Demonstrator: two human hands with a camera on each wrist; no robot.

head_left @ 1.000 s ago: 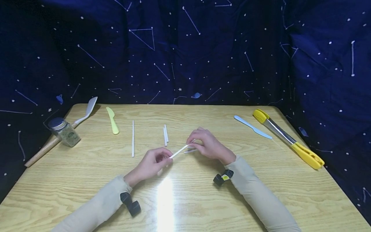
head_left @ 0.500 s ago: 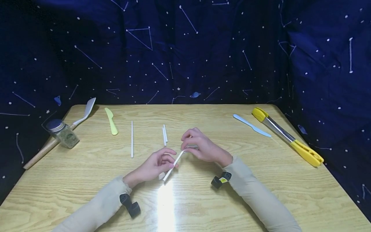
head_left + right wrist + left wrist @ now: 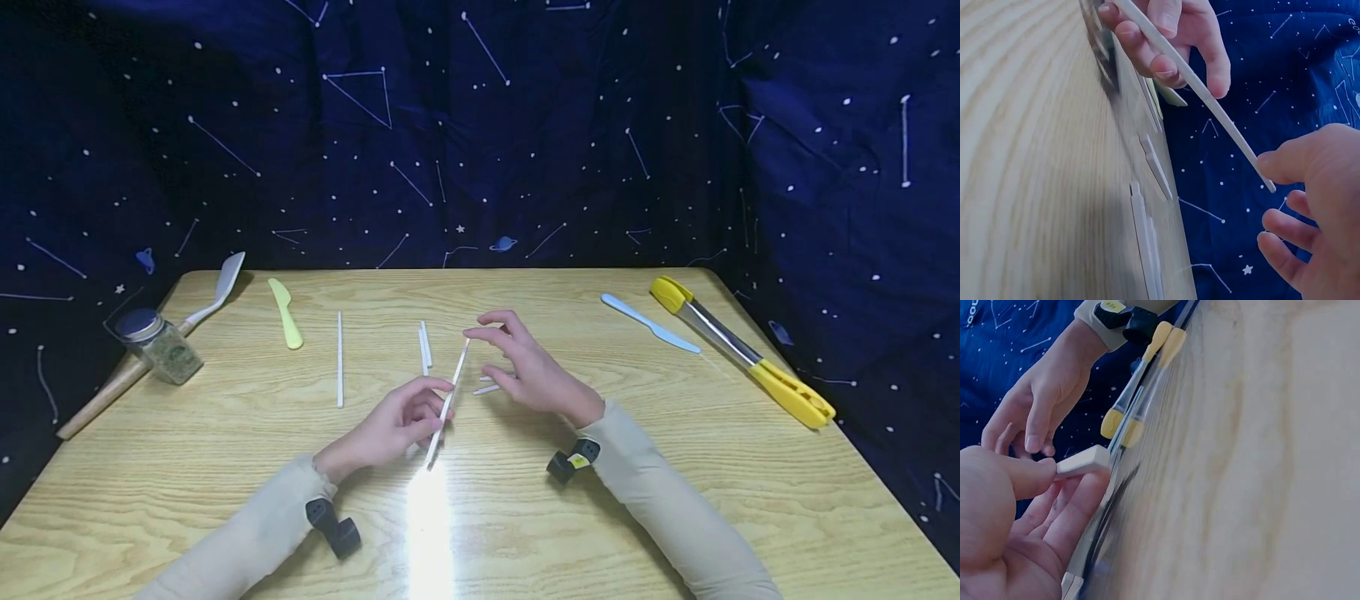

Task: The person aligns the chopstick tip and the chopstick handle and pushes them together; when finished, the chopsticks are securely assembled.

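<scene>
A slim white stick point(image 3: 460, 364) slants between my hands over the middle of the table, its lower end toward me. My left hand point(image 3: 397, 423) pinches it between thumb and fingers; in the left wrist view its squared end point(image 3: 1085, 462) sticks out past the thumb. My right hand point(image 3: 532, 367) is spread at the upper end, where a fingertip point(image 3: 1270, 164) appears to touch the stick in the right wrist view. Its other fingers are apart and hold nothing. Beneath the right hand lie short white sticks point(image 3: 487, 389), partly hidden.
More white sticks lie on the table: a short pair point(image 3: 425, 346) and a long one point(image 3: 340, 358). At left are a green knife point(image 3: 286, 314), a spatula point(image 3: 123, 383) and a jar of herbs point(image 3: 168, 354). A blue knife point(image 3: 651, 323) and yellow tongs point(image 3: 738, 350) lie right.
The held stick has swung from slanting across toward upright in the head view, and my left hand grips it farther up. My right hand has loosened its pinch and spread its fingers.
</scene>
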